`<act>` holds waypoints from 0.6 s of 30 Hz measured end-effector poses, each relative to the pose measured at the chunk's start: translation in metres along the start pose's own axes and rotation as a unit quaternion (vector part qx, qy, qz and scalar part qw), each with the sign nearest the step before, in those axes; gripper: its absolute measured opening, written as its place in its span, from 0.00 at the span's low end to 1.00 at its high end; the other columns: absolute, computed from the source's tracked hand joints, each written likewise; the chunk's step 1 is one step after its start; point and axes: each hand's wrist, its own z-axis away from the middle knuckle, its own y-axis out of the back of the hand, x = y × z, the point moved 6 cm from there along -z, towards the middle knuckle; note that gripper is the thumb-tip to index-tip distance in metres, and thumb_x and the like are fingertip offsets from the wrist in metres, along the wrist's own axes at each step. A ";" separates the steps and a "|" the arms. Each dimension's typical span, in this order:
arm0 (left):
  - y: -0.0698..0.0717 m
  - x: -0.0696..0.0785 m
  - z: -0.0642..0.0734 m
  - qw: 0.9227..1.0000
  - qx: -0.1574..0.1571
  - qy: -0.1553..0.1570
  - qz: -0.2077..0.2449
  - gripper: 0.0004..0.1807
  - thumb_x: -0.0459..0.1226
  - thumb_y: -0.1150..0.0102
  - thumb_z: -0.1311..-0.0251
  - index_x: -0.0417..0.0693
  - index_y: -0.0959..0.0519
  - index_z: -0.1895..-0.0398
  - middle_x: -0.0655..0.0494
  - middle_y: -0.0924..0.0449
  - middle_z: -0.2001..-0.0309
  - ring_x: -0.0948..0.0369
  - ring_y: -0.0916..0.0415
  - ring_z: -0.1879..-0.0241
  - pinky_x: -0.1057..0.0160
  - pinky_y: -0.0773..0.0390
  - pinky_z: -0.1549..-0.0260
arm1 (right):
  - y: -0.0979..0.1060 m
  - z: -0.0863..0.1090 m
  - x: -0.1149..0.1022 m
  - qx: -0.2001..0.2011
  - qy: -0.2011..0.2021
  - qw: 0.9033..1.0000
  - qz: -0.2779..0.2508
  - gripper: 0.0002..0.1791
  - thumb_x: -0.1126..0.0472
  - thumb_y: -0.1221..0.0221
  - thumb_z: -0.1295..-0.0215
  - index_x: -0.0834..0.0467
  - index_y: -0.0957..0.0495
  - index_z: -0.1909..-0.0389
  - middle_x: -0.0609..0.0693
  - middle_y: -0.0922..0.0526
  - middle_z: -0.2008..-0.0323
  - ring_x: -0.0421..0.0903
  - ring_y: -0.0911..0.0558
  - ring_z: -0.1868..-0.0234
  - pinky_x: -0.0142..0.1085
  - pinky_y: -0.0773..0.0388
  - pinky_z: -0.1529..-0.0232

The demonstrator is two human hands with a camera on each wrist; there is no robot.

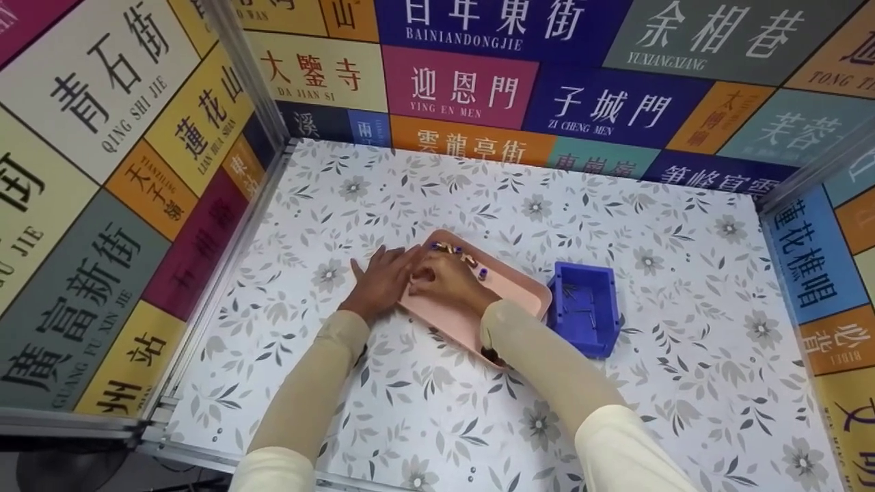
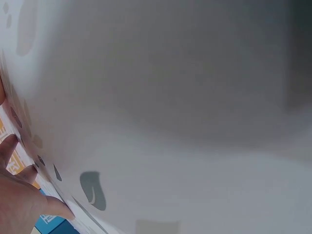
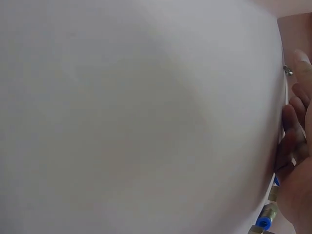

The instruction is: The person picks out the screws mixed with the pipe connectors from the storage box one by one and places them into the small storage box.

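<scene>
In the head view my left hand [image 1: 383, 280] lies at the left end of a pink tray [image 1: 523, 290], its fingers spread at the rim. My right hand [image 1: 451, 279] reaches over that same end with curled fingers; I cannot tell whether it pinches anything. Several small brass pneumatic fittings [image 1: 470, 261] with blue ends lie along the tray's far side, partly behind the right hand. The right wrist view shows a blue-ended fitting [image 3: 266, 217] below the hand and a small metal piece [image 3: 287, 70] near the fingertips. Spread fingers [image 2: 58, 207] also show in the left wrist view.
Right of the tray, close against its corner, stands a blue plastic bin [image 1: 610, 301] holding several thin screws [image 1: 584, 311]. A dark object [image 1: 492, 355] shows at the tray's near corner beneath the right forearm. Panels with street names [image 1: 458, 89] border the flower-patterned table [image 1: 683, 342].
</scene>
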 end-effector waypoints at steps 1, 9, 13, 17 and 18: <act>0.000 0.000 0.000 1.000 0.000 -0.001 0.000 0.27 0.60 0.80 0.20 0.87 0.53 0.20 0.60 0.43 0.20 0.43 0.59 0.18 0.18 0.73 0.35 | -0.001 -0.001 0.000 -0.004 0.000 1.000 0.010 0.17 0.48 0.27 0.40 0.52 0.12 0.54 0.47 0.12 0.52 0.46 0.18 0.45 0.40 0.24 0.38; 0.001 0.001 -0.002 1.000 0.003 0.000 -0.002 0.27 0.60 0.81 0.21 0.87 0.52 0.21 0.59 0.42 0.21 0.43 0.57 0.18 0.18 0.71 0.35 | -0.001 -0.001 0.002 -0.019 -0.008 1.000 0.010 0.07 0.57 0.33 0.33 0.55 0.11 0.60 0.49 0.11 0.57 0.48 0.16 0.49 0.41 0.22 0.40; 0.001 0.000 -0.003 1.000 -0.002 -0.001 0.000 0.28 0.61 0.82 0.21 0.87 0.53 0.20 0.58 0.43 0.20 0.43 0.58 0.18 0.18 0.72 0.35 | 0.001 0.000 0.003 -0.031 -0.011 0.999 0.021 0.06 0.61 0.36 0.31 0.55 0.11 0.60 0.50 0.11 0.58 0.48 0.16 0.50 0.40 0.21 0.41; -0.001 -0.001 -0.004 1.000 -0.006 0.001 0.005 0.28 0.62 0.82 0.22 0.89 0.54 0.21 0.59 0.43 0.20 0.42 0.59 0.18 0.17 0.73 0.36 | 0.003 0.001 0.002 -0.041 0.003 0.998 0.038 0.06 0.61 0.38 0.30 0.56 0.12 0.60 0.50 0.12 0.60 0.48 0.16 0.52 0.40 0.21 0.44; -0.002 -0.001 -0.004 1.000 -0.005 0.002 0.005 0.27 0.62 0.82 0.22 0.90 0.55 0.21 0.59 0.42 0.21 0.42 0.60 0.18 0.17 0.73 0.36 | 0.004 0.001 0.002 -0.042 0.004 0.998 0.038 0.06 0.61 0.37 0.29 0.56 0.12 0.61 0.50 0.12 0.61 0.48 0.16 0.53 0.40 0.20 0.45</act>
